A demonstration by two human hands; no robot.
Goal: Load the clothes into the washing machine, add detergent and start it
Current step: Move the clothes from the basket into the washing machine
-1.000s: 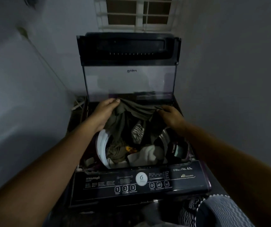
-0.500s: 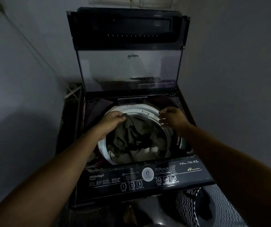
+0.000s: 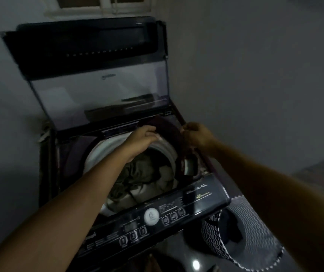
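The top-loading washing machine (image 3: 206, 195) stands with its lid (image 3: 98, 91) raised. Olive and pale clothes (image 3: 147, 175) lie inside the white-rimmed drum (image 3: 98, 152). My left hand (image 3: 141, 140) and my right hand (image 3: 198, 136) are over the back right of the drum opening. Both are closed on the edge of a dark maroon garment (image 3: 169, 128), which stretches between them and hangs down over the drum's right rim. The control panel (image 3: 169, 214), with a round white button (image 3: 151, 216), runs along the front.
A laundry basket (image 3: 255, 238) with a black-and-white zigzag pattern stands at the lower right beside the machine, something dark inside it. Walls close in on the left and right. A window (image 3: 102, 4) sits above the lid. The room is dim.
The olive garment that both hands held has dropped into the drum. My hands have moved to the back right of the opening and now hold a dark maroon garment. The view has swung.
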